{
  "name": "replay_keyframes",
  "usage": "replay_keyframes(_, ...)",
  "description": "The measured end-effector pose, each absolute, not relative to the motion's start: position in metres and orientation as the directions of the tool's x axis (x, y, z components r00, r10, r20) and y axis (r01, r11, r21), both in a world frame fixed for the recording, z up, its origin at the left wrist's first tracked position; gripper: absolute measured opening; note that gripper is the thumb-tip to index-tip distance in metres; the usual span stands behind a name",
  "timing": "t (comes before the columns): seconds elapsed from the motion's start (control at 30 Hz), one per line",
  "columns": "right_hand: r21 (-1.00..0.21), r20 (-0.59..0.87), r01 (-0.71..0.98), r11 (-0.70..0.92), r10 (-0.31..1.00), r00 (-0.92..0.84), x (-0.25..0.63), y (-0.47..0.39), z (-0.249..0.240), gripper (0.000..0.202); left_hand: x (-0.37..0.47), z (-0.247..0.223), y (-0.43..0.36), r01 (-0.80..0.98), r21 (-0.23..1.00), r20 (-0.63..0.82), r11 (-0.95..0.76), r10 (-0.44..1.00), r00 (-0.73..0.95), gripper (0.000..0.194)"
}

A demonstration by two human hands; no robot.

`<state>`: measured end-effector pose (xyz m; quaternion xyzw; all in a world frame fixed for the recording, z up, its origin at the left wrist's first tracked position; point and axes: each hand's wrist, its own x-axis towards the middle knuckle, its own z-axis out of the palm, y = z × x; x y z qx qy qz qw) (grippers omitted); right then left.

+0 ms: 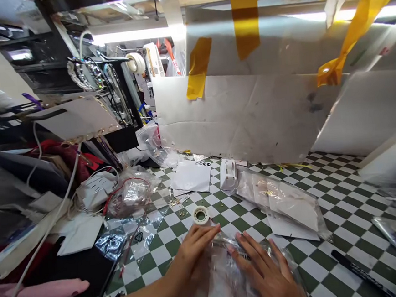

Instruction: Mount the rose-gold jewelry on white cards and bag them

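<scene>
A clear plastic bag [221, 274] with some dark printing lies on the checkered table at the near edge, under both my hands. My left hand [194, 247] rests along the bag's left and upper edge, its fingers stretched out and close together. On the bag's right part my right hand [262, 269] lies flat with the fingers spread. Just beyond my left fingertips is a small white ring-shaped roll [201, 215]. What the bag holds is blurred and cannot be made out.
White cards [191, 176] and a small white device [228, 173] stand farther back. A long clear packet [280, 199] lies to the right, with a black marker [362, 273] nearer. Bags, cables and a pink object [44, 292] crowd the left. A taped white board [243, 117] closes the back.
</scene>
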<state>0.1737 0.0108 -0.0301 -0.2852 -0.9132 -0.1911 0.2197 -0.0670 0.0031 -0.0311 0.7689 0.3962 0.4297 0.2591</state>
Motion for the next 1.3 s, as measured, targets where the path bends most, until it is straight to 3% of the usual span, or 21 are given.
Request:
replay_keyframes(0.07, -0.006, 0.536, 0.615, 0.789, 0.521, -0.664, 0.178, 0.004, -0.026, 0.083, -0.061, -0.011, -0.003, 0.221, 0.783, 0.523, -0.582, 0.808, 0.272, 0.047)
replay_keyframes(0.13, -0.343, 0.509, 0.58, 0.739, 0.665, -0.547, 0.184, -0.002, -0.024, 0.078, -0.047, 0.015, -0.009, 0.006, 0.841, 0.507, -0.541, 0.792, 0.339, 0.043)
replay_keyframes(0.2, -0.618, 0.456, 0.452, 0.643, 0.762, -0.46, 0.191, -0.005, -0.025, 0.078, -0.028, 0.038, -0.009, -0.202, 0.922, 0.386, -0.329, 0.782, 0.489, 0.043)
replay_keyframes(0.3, -0.808, 0.425, 0.256, 0.531, 0.826, -0.37, 0.2, 0.0, -0.026, 0.079, 0.004, 0.054, 0.012, -0.372, 0.927, 0.277, -0.046, 0.751, 0.599, 0.052)
replay_keyframes(0.4, -0.916, 0.331, 0.15, 0.371, 0.913, -0.237, 0.206, 0.012, -0.016, 0.049, 0.031, 0.053, 0.047, -0.43, 0.901, 0.27, 0.05, 0.711, 0.65, 0.059)
replay_keyframes(0.5, -0.979, 0.187, 0.057, 0.196, 0.972, -0.141, 0.208, 0.022, 0.005, 0.027, 0.049, 0.05, 0.074, -0.442, 0.897, 0.316, 0.029, 0.658, 0.684, 0.063)
replay_keyframes(0.73, -0.99, 0.119, 0.065, 0.127, 0.986, -0.116, 0.206, 0.023, 0.021, 0.031, 0.051, 0.052, 0.084, -0.388, 0.921, 0.329, 0.012, 0.507, 0.796, 0.064)
replay_keyframes(0.9, -0.971, 0.217, 0.098, 0.217, 0.976, -0.003, 0.209, 0.022, 0.019, 0.017, 0.033, 0.062, 0.099, -0.213, 0.977, 0.183, -0.024, 0.605, 0.775, 0.043)
replay_keyframes(1.1, -0.849, 0.48, 0.312, 0.427, 0.87, 0.113, 0.217, 0.031, 0.016, 0.011, 0.013, 0.072, 0.118, -0.092, 0.996, 0.077, -0.021, 0.745, 0.663, 0.009)
replay_keyframes(1.3, -0.917, 0.398, 0.168, 0.363, 0.864, 0.307, 0.222, 0.038, 0.013, 0.015, 0.001, 0.078, 0.134, -0.163, 0.987, 0.104, -0.016, 0.83, 0.548, 0.008)
